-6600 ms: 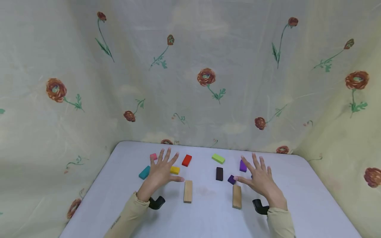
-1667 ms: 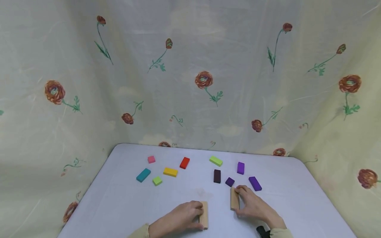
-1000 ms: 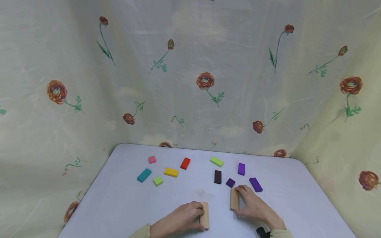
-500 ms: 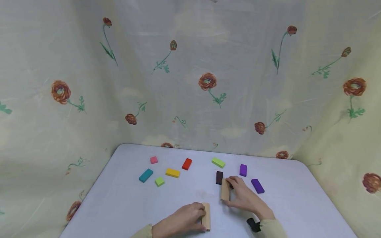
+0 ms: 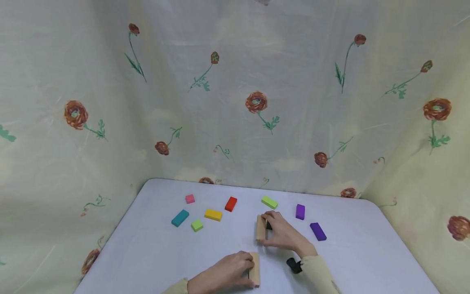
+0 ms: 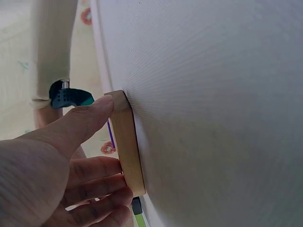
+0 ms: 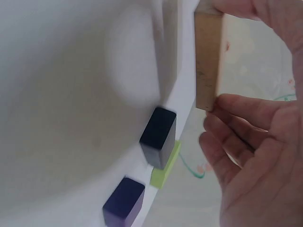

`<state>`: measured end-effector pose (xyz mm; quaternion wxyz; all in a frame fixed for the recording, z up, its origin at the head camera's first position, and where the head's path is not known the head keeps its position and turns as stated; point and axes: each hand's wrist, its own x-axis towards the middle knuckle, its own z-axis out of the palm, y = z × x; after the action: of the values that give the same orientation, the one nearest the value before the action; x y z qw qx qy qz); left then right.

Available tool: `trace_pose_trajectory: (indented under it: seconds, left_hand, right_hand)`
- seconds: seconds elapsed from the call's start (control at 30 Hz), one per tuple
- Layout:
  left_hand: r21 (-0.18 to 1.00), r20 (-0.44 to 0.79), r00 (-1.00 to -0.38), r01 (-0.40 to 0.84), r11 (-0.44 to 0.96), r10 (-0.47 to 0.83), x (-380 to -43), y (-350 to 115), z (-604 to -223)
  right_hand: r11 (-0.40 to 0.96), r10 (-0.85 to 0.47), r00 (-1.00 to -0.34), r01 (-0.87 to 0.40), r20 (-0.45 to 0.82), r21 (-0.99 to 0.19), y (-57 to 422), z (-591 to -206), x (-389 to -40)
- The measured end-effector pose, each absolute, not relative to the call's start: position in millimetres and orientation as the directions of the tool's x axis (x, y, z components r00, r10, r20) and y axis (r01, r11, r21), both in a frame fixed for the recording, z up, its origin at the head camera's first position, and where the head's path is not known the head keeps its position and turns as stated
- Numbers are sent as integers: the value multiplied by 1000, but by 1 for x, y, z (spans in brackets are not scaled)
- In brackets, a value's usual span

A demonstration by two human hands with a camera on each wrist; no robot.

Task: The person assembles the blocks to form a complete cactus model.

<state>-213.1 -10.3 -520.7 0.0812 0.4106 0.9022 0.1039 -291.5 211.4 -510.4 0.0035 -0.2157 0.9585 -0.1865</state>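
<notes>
My left hand (image 5: pixel 229 270) grips a plain wooden block (image 5: pixel 254 269) near the front of the white table. In the left wrist view, the thumb sits at one end of that block (image 6: pixel 129 146) and the fingertips at the other, and it lies against the tabletop. Farther back, my right hand (image 5: pixel 283 232) pinches a second wooden block (image 5: pixel 261 227) lengthwise between thumb and fingers. The right wrist view shows this block (image 7: pixel 208 59) raised off the table. A dark block (image 7: pixel 160 135) stands close by, mostly covered by the right hand in the head view.
Purple blocks (image 5: pixel 318 231) lie to the right, and a dark purple cube (image 7: pixel 125 201) shows in the right wrist view. A lime block (image 5: pixel 269 202) is at the back. Red (image 5: pixel 231 203), yellow (image 5: pixel 213 214), teal (image 5: pixel 180 218), pink (image 5: pixel 189 199) and small green (image 5: pixel 197 225) blocks spread leftward.
Both hands were spread above the table, then took hold of the wooden blocks. The left block came nearer and rightward. Lately the right hand lifted its block and carried it left; the left hand stayed put.
</notes>
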Motion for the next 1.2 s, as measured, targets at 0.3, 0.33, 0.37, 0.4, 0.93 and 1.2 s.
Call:
trace_pose_trajectory:
  seconds: [0.3, 0.33, 0.37, 0.4, 0.93, 1.2]
  left_hand:
    - [245, -67, -651, 724, 645, 756, -212, -10, -520]
    - [247, -70, -653, 721, 647, 754, -211, -10, -520]
    - [249, -72, -654, 720, 648, 753, -211, -10, -520]
    - [249, -74, -654, 719, 649, 753, -211, -10, -520]
    - [241, -86, -669, 705, 667, 738, -211, -10, -517]
    - [245, -81, -663, 711, 659, 745, -212, -10, -520]
  right_hand:
    - [815, -458, -888, -409, -25, -409, 196, -517, -297]
    - [816, -461, -887, -407, -36, -410, 195, -518, -298]
    - [815, -466, -884, -409, -45, -411, 195, -518, -298]
    - [816, -468, -882, -407, -55, -410, 194, -519, -298]
    - [806, -480, -877, -427, -30, -411, 196, -519, -303]
    - [787, -505, -863, -459, -5, -412, 197, -521, -301]
